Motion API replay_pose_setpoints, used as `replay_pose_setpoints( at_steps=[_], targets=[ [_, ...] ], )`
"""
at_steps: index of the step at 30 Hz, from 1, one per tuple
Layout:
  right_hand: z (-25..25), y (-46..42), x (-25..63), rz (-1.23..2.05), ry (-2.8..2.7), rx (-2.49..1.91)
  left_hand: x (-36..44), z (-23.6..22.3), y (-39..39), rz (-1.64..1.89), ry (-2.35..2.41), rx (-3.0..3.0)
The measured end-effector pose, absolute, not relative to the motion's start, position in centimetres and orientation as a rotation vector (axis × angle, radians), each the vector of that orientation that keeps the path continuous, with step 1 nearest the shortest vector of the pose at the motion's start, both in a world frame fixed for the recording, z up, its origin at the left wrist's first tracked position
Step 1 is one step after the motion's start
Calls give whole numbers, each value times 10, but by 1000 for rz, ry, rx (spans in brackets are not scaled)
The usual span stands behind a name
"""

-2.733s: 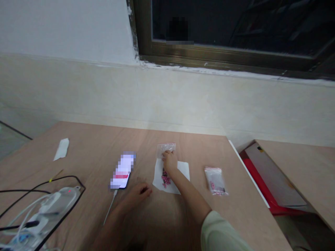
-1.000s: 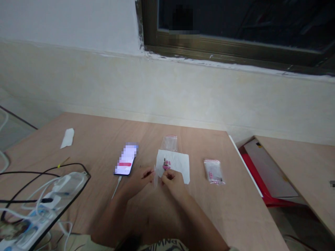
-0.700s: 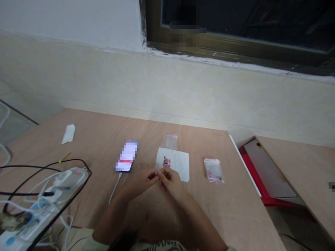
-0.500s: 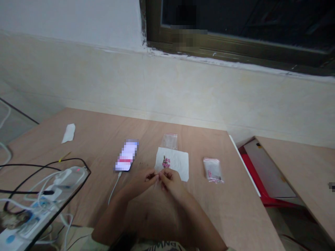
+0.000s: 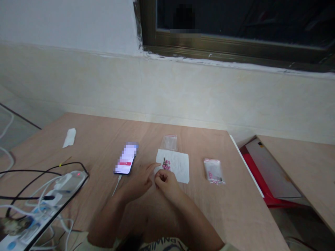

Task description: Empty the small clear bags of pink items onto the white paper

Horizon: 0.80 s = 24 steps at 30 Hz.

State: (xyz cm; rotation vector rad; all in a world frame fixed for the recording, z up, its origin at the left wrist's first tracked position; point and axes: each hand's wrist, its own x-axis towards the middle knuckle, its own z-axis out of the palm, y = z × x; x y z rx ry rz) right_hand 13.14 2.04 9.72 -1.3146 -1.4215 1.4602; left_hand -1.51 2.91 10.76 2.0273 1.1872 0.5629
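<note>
Small pink beads with some dark green pieces point(image 5: 166, 164) lie in a cluster on a white paper sheet point(image 5: 181, 167). My left hand point(image 5: 142, 180) is open, its fingers stretched toward the sheet's left edge, with fingertips close to the beads. At the sheet's lower edge my right hand point(image 5: 167, 182) is closed, thumb and forefinger curled together; whatever it pinches is too small to make out. Behind the paper lies a clear zip bag point(image 5: 170, 142). Another clear bag point(image 5: 214, 170), with pink and dark bits inside, rests to the right.
A lit phone point(image 5: 127, 158) with a white cable point(image 5: 117, 184) lies left of my hands. Further left, a power strip point(image 5: 69, 183) sits among tangled cables. A white paper scrap point(image 5: 69, 137) lies at the back left. Beyond the table's right edge is a red item point(image 5: 258, 181).
My hands were together, fingertips meeting in front of the paper. Now the left has parted from the right and stretched its fingers toward the beads; the right stays pinched.
</note>
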Motion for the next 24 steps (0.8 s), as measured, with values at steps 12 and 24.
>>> replay_pose_setpoints(
  at_steps=[12,24],
  targets=[
    [77,23,145,1673,-1248,-1357,-22,106,19,434,1183,1852],
    [29,72,174,906,-1464,-1920,-18,91,40,525,1499,1872]
  ],
)
